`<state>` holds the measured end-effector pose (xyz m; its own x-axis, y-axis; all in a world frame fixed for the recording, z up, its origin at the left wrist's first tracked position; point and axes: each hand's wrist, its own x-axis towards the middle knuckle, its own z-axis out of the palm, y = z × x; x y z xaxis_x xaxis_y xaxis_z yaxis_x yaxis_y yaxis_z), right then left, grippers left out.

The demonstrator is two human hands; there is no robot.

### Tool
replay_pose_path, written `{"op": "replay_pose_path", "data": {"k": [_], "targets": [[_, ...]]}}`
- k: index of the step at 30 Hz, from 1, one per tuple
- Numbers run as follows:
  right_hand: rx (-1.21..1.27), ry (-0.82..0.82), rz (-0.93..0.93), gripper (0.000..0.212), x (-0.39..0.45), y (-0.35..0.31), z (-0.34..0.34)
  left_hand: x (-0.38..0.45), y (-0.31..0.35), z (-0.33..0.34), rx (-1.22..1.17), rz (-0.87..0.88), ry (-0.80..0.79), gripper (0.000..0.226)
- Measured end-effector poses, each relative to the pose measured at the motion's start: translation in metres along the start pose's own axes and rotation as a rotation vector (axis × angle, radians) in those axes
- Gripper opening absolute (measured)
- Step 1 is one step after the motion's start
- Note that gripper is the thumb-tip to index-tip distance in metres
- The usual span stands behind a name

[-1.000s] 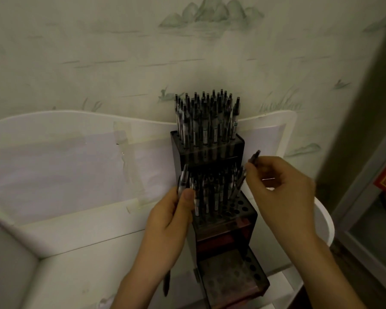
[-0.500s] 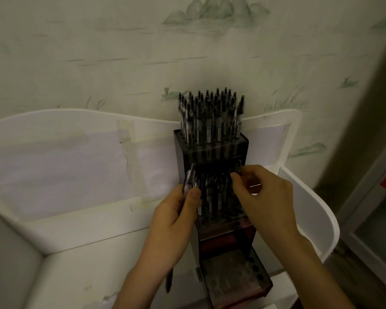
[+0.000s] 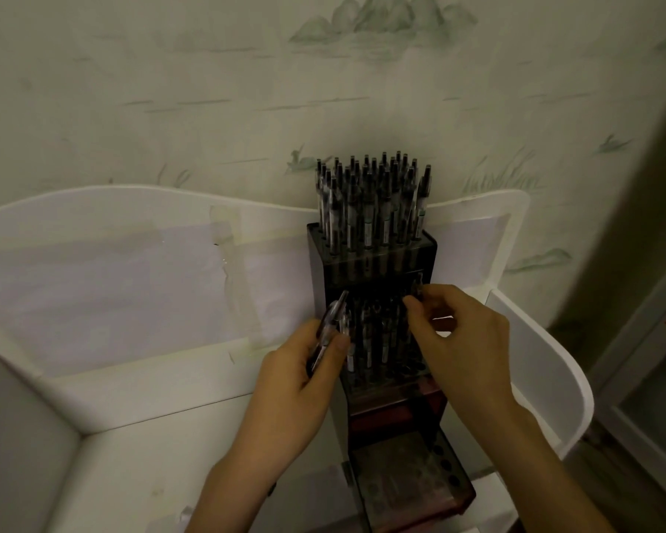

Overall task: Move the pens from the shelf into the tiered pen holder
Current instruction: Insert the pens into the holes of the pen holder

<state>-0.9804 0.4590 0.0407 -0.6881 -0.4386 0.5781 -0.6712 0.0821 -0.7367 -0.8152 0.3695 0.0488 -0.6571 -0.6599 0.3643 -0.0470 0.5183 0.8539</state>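
Observation:
A dark tiered pen holder (image 3: 373, 263) stands on the white shelf (image 3: 139, 463) against the wall. Its top tier is packed with several black-capped pens (image 3: 373, 201). The middle tier (image 3: 377, 352) holds several more pens. The lowest tier (image 3: 408, 490) shows open holes and no pens. My left hand (image 3: 300, 382) grips a small bundle of pens (image 3: 329, 328) at the holder's left side. My right hand (image 3: 462, 340) pinches one pen (image 3: 419, 288) over the right part of the middle tier; its lower end is hidden.
The shelf has a tall white back panel (image 3: 131, 240) with taped paper sheets (image 3: 93, 294) and a curved white right side wall (image 3: 546, 363). A grey divider (image 3: 20, 448) closes the left. Painted wallpaper is behind. A cabinet edge (image 3: 650, 378) stands at right.
My right hand has carried its pen leftward and down, from beside the holder to over the middle tier. My left hand has stayed put with its bundle.

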Motion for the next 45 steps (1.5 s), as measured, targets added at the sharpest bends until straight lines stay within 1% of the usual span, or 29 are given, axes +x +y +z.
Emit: {"op": "replay_pose_path", "data": {"k": [8,12,15,19,22,26,29,31,33,35,36,38,40,41,43,45], "targets": [[-0.008,0.007,0.003,0.009,-0.001,0.002,0.000,0.000,0.000,-0.003,-0.008,0.000,0.001,0.031],[-0.045,-0.051,0.012,0.005,0.005,0.001,-0.006,0.000,-0.003,-0.004,-0.007,-0.017,0.008,0.026],[-0.085,-0.103,0.009,0.014,0.006,0.003,-0.007,0.000,-0.003,-0.004,-0.001,-0.018,0.006,0.028],[-0.107,-0.138,-0.017,0.007,-0.005,0.007,0.002,0.000,-0.004,-0.004,0.007,-0.025,0.005,0.025],[-0.092,-0.153,0.003,0.014,-0.014,0.012,0.004,0.001,-0.004,-0.005,0.019,-0.029,0.004,0.024],[-0.100,-0.145,0.015,0.018,-0.015,0.011,-0.001,0.001,-0.007,-0.005,0.011,-0.031,-0.008,0.027],[-0.093,-0.141,0.067,0.026,-0.014,0.005,-0.005,0.001,-0.008,-0.005,0.011,-0.012,-0.019,0.032],[-0.076,-0.098,0.075,0.030,-0.013,-0.003,-0.010,0.001,-0.009,-0.007,0.004,-0.009,-0.031,0.031],[-0.045,-0.019,0.026,0.027,-0.013,-0.016,-0.015,0.000,-0.010,-0.008,0.003,-0.010,-0.045,0.030],[0.018,0.007,-0.023,0.022,-0.013,-0.030,-0.016,0.000,-0.010,-0.007,0.010,-0.002,-0.060,0.030],[0.059,-0.020,-0.040,0.020,-0.014,-0.037,-0.014,0.000,-0.010,-0.007,0.017,0.002,-0.065,0.030],[0.126,-0.140,-0.045,0.025,-0.014,-0.046,-0.007,0.000,-0.011,-0.006,0.029,0.004,-0.078,0.029],[0.171,-0.264,-0.002,0.033,-0.013,-0.046,0.001,0.000,-0.012,-0.005,0.031,0.001,-0.107,0.027],[0.204,-0.309,0.035,0.034,-0.013,-0.045,0.004,0.000,-0.012,-0.004,0.034,0.000,-0.122,0.026],[0.263,-0.369,0.095,0.031,-0.012,-0.041,0.010,0.000,-0.012,-0.002,0.046,0.002,-0.132,0.024],[0.285,-0.402,0.111,0.025,-0.012,-0.039,0.013,0.000,-0.012,-0.001,0.071,0.003,-0.140,0.023]]}}
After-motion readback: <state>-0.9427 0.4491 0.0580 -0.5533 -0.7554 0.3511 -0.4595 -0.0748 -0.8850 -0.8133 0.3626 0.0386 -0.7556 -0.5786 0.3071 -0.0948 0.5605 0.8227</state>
